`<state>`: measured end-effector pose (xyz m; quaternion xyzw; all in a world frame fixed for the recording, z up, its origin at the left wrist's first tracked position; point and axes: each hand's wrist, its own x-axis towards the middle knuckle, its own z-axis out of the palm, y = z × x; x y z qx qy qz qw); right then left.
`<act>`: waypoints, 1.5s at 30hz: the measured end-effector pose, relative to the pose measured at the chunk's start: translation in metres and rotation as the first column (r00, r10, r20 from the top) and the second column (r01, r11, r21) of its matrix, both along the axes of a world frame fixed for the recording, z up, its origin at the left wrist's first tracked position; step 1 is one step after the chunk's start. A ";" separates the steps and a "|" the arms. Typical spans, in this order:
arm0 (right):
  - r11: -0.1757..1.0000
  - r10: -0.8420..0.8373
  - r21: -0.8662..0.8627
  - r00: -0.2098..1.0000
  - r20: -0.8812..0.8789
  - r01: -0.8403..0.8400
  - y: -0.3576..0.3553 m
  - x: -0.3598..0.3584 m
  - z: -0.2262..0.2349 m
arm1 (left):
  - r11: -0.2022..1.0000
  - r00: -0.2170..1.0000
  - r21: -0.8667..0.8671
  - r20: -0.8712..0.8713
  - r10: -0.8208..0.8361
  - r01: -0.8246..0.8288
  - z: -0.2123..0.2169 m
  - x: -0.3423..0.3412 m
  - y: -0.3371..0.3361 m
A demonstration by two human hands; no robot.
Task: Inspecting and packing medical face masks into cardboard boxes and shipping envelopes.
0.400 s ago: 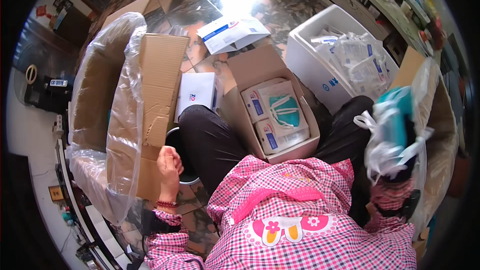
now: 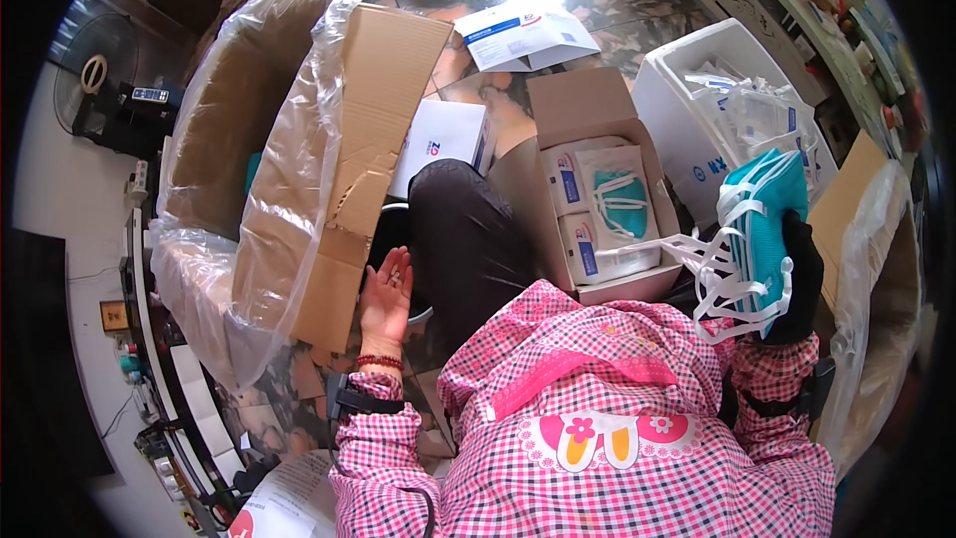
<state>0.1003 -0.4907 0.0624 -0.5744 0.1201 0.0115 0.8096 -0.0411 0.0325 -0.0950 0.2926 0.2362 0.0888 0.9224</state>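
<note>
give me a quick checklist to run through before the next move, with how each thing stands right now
1. Teal masks gripped by the dark-gloved right hand: ok, held as a stack.
2. White straps gathered: not ok, they hang loose in loops toward the carton.
3. Left hand empty: cannot tell; it is palm up, and small pale bits seem to lie at its fingers.
4. Carton open: ok, its back flap stands up and wrapped packs show inside.
5. Large left box open, with its clear liner over the rim: ok.
</note>
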 end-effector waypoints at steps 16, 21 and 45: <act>0.219 0.467 -0.962 0.848 0.250 0.163 0.091 0.025 0.043 | 0.122 0.977 0.988 -0.120 0.179 0.100 0.063 0.052 -0.079; 0.325 0.512 -0.942 0.853 0.107 -0.077 0.098 0.026 0.066 | 0.054 0.908 0.997 0.080 -0.412 -0.063 0.162 0.095 -0.170; 0.930 0.216 -0.334 0.963 0.163 -0.152 0.019 0.066 0.049 | 0.237 0.555 0.784 -0.160 -0.816 0.574 0.100 0.098 -0.214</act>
